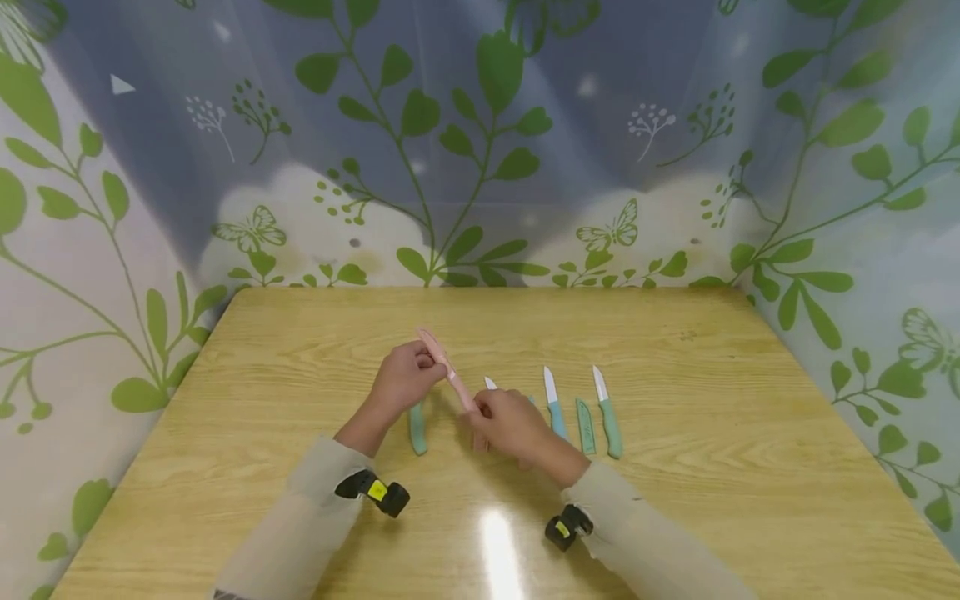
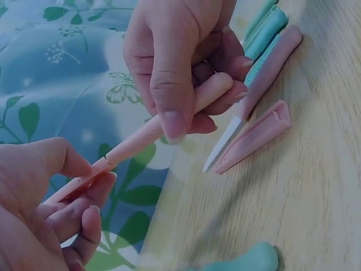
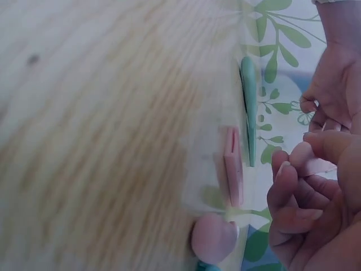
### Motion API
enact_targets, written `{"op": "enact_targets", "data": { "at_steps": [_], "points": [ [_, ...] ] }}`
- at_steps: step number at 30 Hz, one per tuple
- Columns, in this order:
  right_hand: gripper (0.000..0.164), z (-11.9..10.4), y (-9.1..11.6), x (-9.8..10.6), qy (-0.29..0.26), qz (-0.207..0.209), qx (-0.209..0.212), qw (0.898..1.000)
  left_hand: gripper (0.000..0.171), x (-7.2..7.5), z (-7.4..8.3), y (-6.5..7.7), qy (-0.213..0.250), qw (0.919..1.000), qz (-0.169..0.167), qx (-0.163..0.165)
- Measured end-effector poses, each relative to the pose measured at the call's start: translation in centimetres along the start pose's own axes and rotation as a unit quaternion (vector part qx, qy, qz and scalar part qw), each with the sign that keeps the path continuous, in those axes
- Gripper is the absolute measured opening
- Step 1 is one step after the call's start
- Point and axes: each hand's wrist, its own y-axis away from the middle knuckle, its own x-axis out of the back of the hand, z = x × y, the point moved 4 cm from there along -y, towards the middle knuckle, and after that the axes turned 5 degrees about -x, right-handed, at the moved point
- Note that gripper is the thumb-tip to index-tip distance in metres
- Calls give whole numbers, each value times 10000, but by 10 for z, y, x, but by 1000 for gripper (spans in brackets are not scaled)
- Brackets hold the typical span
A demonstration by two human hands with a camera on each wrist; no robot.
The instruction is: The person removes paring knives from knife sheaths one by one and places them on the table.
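Above the table, both hands hold a pink paring knife [image 1: 462, 393] in a pink sheath [image 1: 432, 343]. My left hand [image 1: 403, 377] pinches the sheath between thumb and fingers. My right hand [image 1: 516, 421] grips the handle, its thumb laid along it in the left wrist view. Handle and sheath meet end to end there, with the blade hidden. Below the hands lie another pink knife [image 2: 276, 68], its white blade bare, and a loose pink sheath [image 2: 254, 138]. A green knife [image 1: 417, 429] lies near my left hand.
Right of the hands lie a blue-handled knife [image 1: 556, 417] with a bare blade, a green sheath [image 1: 585, 425] and a green-handled knife [image 1: 611, 429], also bare-bladed. The wooden table [image 1: 712, 400] meets leaf-patterned cloth [image 1: 480, 208] at its back and sides.
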Motion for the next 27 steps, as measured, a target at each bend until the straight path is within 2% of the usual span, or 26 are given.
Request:
{"op": "enact_targets", "data": {
  "at_steps": [4,8,14,20,27],
  "points": [
    [20,2,1,5,6,51,67,10000,19,0,-2,1,339,9994,28,-57],
    [15,5,3,11,180,220,51,9996,20,3,-5,6,554,9983,155,70],
    [20,10,7,26,-163,596,227,9978,23,7,-5,16,1059,9934,297,335],
    [23,13,9,35,-363,926,296,9946,23,9,-3,22,1648,9858,183,275],
    [23,14,7,38,-436,1084,470,9920,24,3,-15,28,1768,9832,320,328]
  ]
}}
